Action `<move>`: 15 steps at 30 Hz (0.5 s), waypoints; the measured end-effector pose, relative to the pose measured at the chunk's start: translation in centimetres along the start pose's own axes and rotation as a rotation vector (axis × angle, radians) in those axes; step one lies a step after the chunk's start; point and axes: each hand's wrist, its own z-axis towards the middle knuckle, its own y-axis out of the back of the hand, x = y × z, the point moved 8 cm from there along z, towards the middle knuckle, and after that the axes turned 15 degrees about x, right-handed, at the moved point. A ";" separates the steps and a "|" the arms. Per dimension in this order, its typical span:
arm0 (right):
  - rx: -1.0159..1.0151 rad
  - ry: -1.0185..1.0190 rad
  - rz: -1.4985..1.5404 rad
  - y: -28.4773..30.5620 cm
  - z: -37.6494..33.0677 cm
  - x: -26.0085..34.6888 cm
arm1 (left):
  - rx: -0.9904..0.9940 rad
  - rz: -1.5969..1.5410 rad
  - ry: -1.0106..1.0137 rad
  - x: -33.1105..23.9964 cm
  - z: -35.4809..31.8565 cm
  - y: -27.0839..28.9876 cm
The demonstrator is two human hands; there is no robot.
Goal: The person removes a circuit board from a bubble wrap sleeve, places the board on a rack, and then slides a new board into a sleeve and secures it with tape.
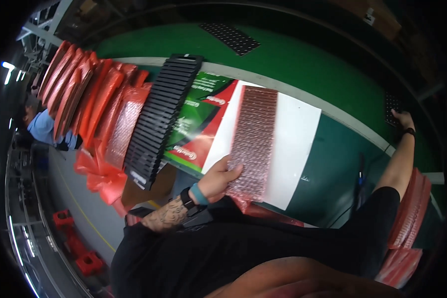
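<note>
My left hand (pixel 217 181) grips the near left edge of a pink bubble-wrap bag (pixel 254 141), thumb on top. The bag lies lengthwise over a white sheet (pixel 297 144), and something dark shows through it. Far off to the right, my right arm is stretched out. There my right hand (pixel 405 120) has its fingers at the near end of a black panel with rows of pale dots (pixel 391 105). It appears to pinch that edge, though the fingertips are partly hidden.
A black slotted rack (pixel 165 116) stands left of a green and red printed sheet (pixel 196 126). Beyond it are several red-wrapped pieces (pixel 92 94). Another dotted black panel (pixel 231 37) lies on the far green surface. More pink bags (pixel 410 211) are at right. A person in blue (pixel 43 128) is at far left.
</note>
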 end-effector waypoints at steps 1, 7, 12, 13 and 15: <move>-0.006 0.002 -0.006 1.2 0.2 0.3 | 0.030 -0.010 -0.026 0.2 0.1 0.2; -0.014 0.196 0.421 -3.5 -7.3 14.3 | 0.085 -0.052 -0.134 0.7 1.1 0.9; 0.126 0.350 0.646 -14.7 -28.7 29.0 | 0.140 -0.089 -0.251 -0.2 1.0 0.6; 0.124 0.379 0.708 -17.5 -32.3 30.5 | 0.162 -0.101 -0.239 0.1 1.1 0.4; 0.161 0.408 0.820 -24.1 -38.6 33.0 | 0.155 -0.099 -0.282 0.3 1.1 0.7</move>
